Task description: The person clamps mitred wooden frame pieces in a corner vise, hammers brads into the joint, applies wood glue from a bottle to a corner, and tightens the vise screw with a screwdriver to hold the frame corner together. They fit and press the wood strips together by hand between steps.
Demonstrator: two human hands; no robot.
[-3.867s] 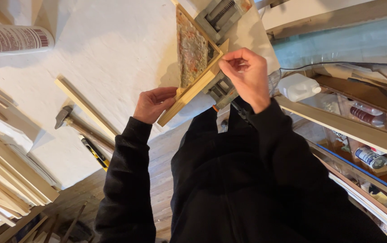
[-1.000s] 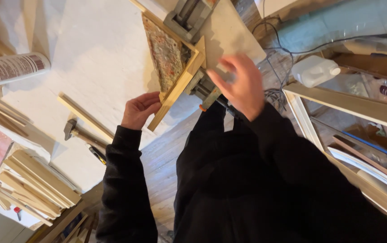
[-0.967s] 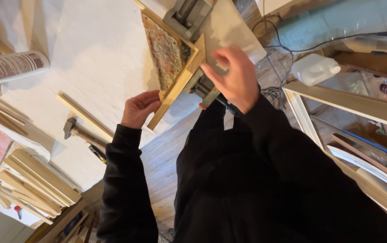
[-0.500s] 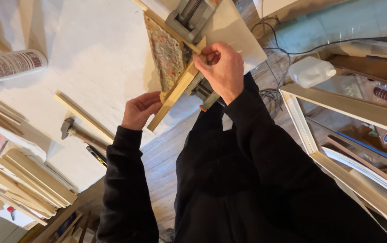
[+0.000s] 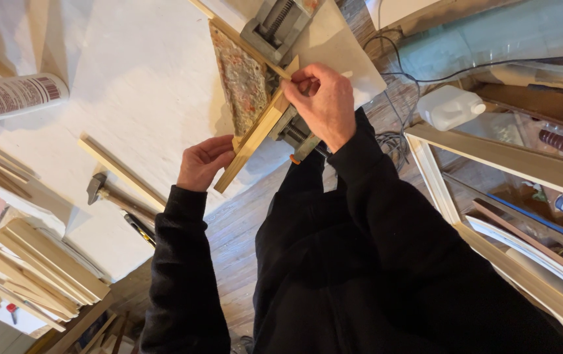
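Left hand [image 5: 204, 160] grips the wooden strip [image 5: 255, 134] against the vise [image 5: 280, 26], right hand [image 5: 324, 101] pinching its top, hammer [image 5: 114, 193] and white bottle [image 5: 450, 107] nearby.

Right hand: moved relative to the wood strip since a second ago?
Yes. The right hand has come down from above the wood strip onto its upper end beside the vise.

Workshop interior, viewed from above.
A white-covered worktable [image 5: 131, 72] fills the upper left, its edge over a worn wooden plank floor [image 5: 235, 229]. Stacked pale wood strips [image 5: 39, 269] lie at lower left. Shelving with wooden rails [image 5: 510, 157] stands at right. Lighting is soft and even, throwing faint shadows.
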